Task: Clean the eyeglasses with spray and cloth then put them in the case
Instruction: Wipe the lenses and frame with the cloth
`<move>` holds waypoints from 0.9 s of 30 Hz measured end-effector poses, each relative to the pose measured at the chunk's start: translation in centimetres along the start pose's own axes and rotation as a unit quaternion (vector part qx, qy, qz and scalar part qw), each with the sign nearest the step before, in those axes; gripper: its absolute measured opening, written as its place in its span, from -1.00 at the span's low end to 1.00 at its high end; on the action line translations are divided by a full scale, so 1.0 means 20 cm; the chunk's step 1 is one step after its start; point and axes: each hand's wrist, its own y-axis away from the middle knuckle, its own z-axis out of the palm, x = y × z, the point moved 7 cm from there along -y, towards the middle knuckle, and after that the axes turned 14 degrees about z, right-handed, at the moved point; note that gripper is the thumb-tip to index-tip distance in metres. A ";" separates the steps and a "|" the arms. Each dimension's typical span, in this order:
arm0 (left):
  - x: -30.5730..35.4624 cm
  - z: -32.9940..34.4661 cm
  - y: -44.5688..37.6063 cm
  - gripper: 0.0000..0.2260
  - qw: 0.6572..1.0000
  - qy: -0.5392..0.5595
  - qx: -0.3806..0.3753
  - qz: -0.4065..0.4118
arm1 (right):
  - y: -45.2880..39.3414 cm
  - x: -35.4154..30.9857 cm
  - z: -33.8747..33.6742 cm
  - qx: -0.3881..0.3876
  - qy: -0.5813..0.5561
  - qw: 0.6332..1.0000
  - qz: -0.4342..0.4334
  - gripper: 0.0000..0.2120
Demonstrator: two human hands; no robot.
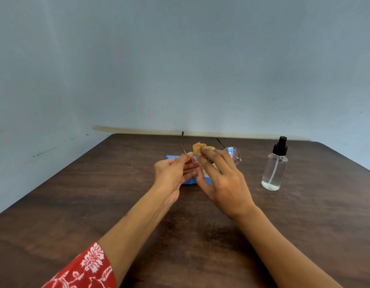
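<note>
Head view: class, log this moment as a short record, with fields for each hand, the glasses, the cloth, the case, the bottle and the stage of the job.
left hand: pinches the eyeglasses at one side of the frame
right hand: pinches the yellow cloth against a lens
eyeglasses: held above the table, temples open
blue case: on the table under the hands, mostly hidden
spray bottle: upright, to the right, untouched
stage: wiping; glasses not yet in the case
</note>
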 end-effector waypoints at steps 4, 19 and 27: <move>0.01 -0.02 -0.01 -0.91 1.000 -0.004 0.008 0.007 | 0.02 -0.02 0.02 -0.029 -0.001 0.999 -0.016 -0.73; 0.02 -0.02 -0.02 -0.91 1.000 0.001 -0.005 0.008 | 0.01 0.00 0.01 -0.019 0.006 1.000 0.003 -0.72; -0.01 -0.01 -0.01 -0.90 1.000 -0.007 -0.013 -0.001 | 0.02 0.02 0.02 -0.039 -0.003 0.999 0.020 -0.69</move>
